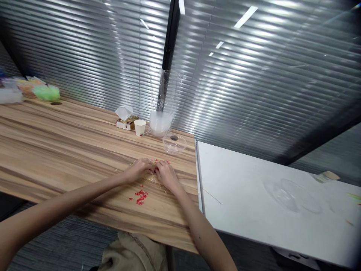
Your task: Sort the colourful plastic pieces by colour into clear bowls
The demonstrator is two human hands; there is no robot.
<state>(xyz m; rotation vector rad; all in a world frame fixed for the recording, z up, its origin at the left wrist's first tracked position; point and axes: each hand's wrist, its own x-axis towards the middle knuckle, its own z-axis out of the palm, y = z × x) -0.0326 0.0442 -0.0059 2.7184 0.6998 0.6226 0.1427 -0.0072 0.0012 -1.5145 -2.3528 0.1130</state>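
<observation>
My left hand (140, 169) and my right hand (166, 174) meet over the wooden table, fingertips close together. Both have bent, closed fingers, and whatever they pinch is too small to make out. Around and between them lie small clear yellowish pieces (152, 178), with some red bits just beyond the fingers. A loose pile of small red pieces (141, 196) lies nearer to me, below my hands. Behind my right hand stands a clear plastic bowl (174, 146).
On the wooden table (70, 150), a tissue box (124, 124), a white paper cup (140, 128) and bagged stacked bowls (160, 122) stand along the back. Bags, one green (46, 92), sit far left. A white table (239, 188) adjoins at right, bearing clear round lids (284, 195).
</observation>
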